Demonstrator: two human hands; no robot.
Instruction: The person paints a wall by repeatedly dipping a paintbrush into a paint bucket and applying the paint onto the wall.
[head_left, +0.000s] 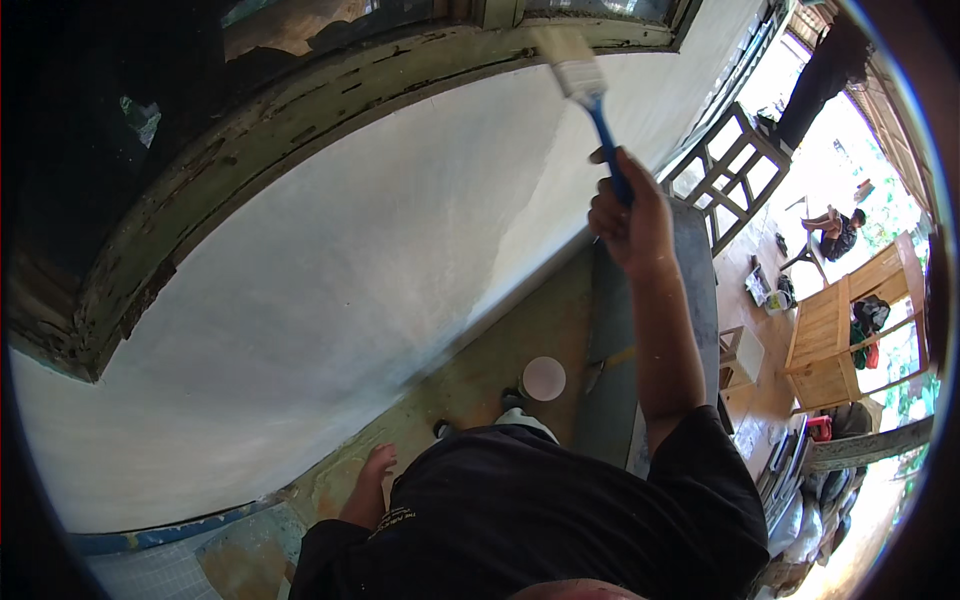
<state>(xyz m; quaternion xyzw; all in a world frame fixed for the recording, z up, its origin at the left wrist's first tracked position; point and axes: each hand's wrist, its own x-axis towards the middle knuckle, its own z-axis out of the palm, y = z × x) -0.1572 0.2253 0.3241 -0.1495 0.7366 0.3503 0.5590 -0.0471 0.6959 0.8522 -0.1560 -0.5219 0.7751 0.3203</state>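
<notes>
My right hand (626, 214) is raised and wrapped around the blue handle of a flat paintbrush (581, 79). Its pale bristles are blurred and overlap the lower rail of a worn wooden window frame (360, 86); whether they touch it I cannot tell. Below the frame runs a whitish wall (360, 225) with uneven, greyer and lighter patches. Low by my side hangs my left hand (381, 459), with nothing visible in it and its fingers loosely apart. A round container with pale contents (544, 379) stands on the floor near my feet.
A dark flat-topped surface (691, 277) lies beside my right arm. Beyond it, a person's legs (814, 86) stand on a wooden trestle (731, 176). Farther back are a seated person (836, 234), a white stool (742, 356) and wooden furniture (825, 345).
</notes>
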